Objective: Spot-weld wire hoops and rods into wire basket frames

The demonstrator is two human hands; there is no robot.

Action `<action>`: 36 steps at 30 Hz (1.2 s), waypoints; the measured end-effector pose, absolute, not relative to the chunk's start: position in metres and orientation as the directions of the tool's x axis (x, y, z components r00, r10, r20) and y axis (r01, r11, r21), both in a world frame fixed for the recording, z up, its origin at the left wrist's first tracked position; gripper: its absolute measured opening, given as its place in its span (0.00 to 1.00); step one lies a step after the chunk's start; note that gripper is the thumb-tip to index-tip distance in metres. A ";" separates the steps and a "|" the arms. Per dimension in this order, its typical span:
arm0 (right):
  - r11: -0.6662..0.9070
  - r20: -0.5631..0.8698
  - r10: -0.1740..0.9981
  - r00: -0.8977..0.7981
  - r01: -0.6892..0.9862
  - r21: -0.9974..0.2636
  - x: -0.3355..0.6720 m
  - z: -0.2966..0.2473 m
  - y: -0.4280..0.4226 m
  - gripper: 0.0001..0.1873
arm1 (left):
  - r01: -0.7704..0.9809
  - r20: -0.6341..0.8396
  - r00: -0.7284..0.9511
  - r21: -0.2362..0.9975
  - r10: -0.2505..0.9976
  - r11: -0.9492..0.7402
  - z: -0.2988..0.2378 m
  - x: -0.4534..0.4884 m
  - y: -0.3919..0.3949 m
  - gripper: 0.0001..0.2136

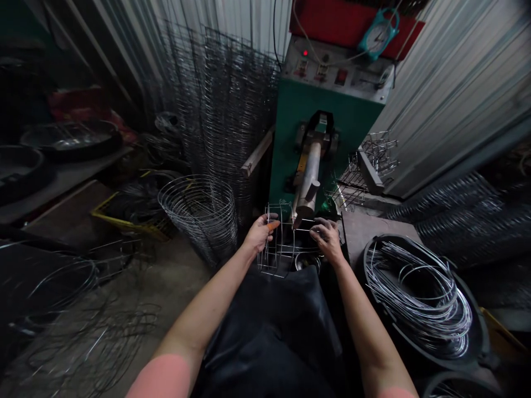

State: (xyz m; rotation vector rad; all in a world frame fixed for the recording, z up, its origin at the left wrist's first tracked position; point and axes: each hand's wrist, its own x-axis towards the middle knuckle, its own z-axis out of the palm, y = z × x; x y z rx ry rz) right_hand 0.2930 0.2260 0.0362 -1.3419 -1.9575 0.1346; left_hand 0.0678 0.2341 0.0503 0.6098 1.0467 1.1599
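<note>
— What's in the hands?

— A small wire frame (275, 258), held just over the lap, right under the metal arm (308, 179) of the green machine (321, 108). The left hand (260, 232) is closed around the frame's left side, with something orange on the thumb tip. The right hand (327, 237) has its fingers bent down over the wires on the right side.

— And around that?

— A black apron (274, 331) covers the lap below. To the right stands a black tub (477, 331) full of loose wire rings (418, 293). To the left is a stack of round wire baskets (199, 210), with wire mesh panels (224, 94) leaning upright behind them. More wire racks (369, 160) are heaped beside the machine on the right, and a yellow crate (108, 211) sits further left.
</note>
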 end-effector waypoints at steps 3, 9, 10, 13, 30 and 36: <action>0.449 0.519 0.837 -0.172 0.760 -0.471 0.293 0.035 0.227 0.09 | -0.454 -0.346 0.051 0.827 0.937 0.330 0.048 0.067 0.236 0.16; 0.440 0.510 0.843 -0.174 0.768 -0.466 0.294 0.036 0.227 0.09 | -0.408 -0.326 0.047 0.857 0.944 0.316 0.046 0.066 0.237 0.17; 0.443 0.511 0.841 -0.176 0.765 -0.466 0.294 0.037 0.227 0.09 | -0.405 -0.328 0.050 0.857 0.943 0.319 0.046 0.066 0.237 0.17; 0.451 0.513 0.839 -0.182 0.761 -0.466 0.295 0.039 0.226 0.09 | -0.406 -0.336 0.058 0.853 0.940 0.329 0.047 0.067 0.238 0.18; 0.442 0.495 0.850 -0.178 0.752 -0.489 0.297 0.030 0.231 0.10 | -0.281 -0.284 0.088 0.913 0.955 0.297 0.051 0.062 0.239 0.18; 0.508 0.514 0.826 -0.231 0.701 -0.501 0.281 0.039 0.194 0.10 | -0.263 -0.241 0.106 0.929 0.965 0.261 0.053 0.047 0.208 0.19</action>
